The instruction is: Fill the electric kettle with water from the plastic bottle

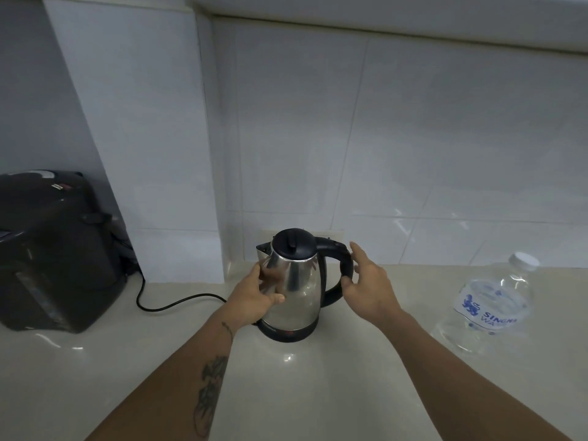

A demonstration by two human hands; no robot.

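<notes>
A stainless steel electric kettle (299, 291) with a black lid, black handle and black base stands upright on the pale counter, lid closed. My left hand (254, 297) presses against the kettle's left side below the spout, fingers wrapped on the steel body. My right hand (366, 281) is at the black handle, fingers spread and just touching its outer curve, not closed around it. A clear plastic water bottle (490, 307) with a white cap and a blue label stands to the right of the kettle, capped and untouched.
A black appliance (54, 249) sits at the left of the counter (318, 393), with a black cord (171, 303) running along the surface toward the kettle. A white tiled wall (381, 138) rises right behind.
</notes>
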